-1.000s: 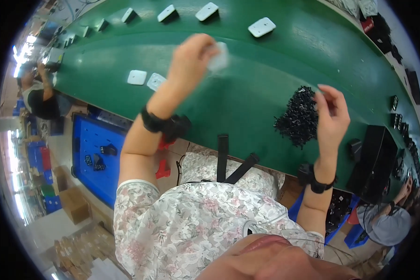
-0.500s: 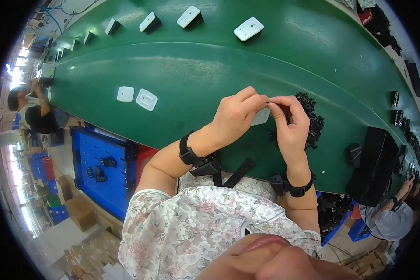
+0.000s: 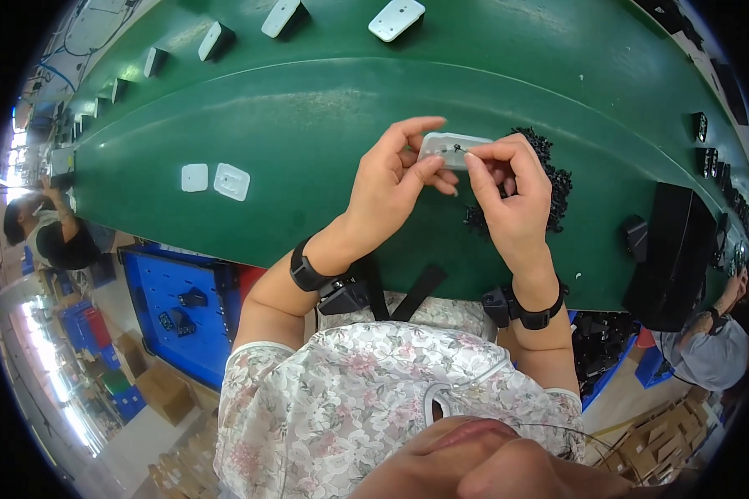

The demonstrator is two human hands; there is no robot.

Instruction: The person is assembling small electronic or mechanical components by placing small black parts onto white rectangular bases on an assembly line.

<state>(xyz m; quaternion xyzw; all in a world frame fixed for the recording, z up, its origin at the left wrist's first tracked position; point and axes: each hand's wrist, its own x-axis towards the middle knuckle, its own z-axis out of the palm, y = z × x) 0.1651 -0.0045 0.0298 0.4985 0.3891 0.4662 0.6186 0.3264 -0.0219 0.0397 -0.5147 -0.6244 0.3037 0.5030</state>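
My left hand (image 3: 391,179) holds a white plastic cover (image 3: 483,141) by its left end, raised over the green bench and tilted toward me. A small black part (image 3: 458,148) shows at the middle of the cover's inner face. My right hand (image 3: 514,179) is closed in a pinch, its thumb and forefinger tips at that black part. Beside and partly behind my right hand lies a heap of small black parts (image 3: 560,195). Two more white covers, a flat one (image 3: 195,177) and a recessed one (image 3: 232,182), rest on the bench to the left.
Along the far side of the green bench (image 3: 308,158) stands a row of white-topped black housings (image 3: 396,19). A large black box (image 3: 672,249) is at the right, with a black piece (image 3: 635,238) beside it. A blue bin (image 3: 179,279) stands lower left. Co-workers sit at both ends.
My left hand has taken up the white cover that lay on the bench beneath my hands. My right hand has brought its pinch to the cover's inner face. The whole view has shifted slightly.
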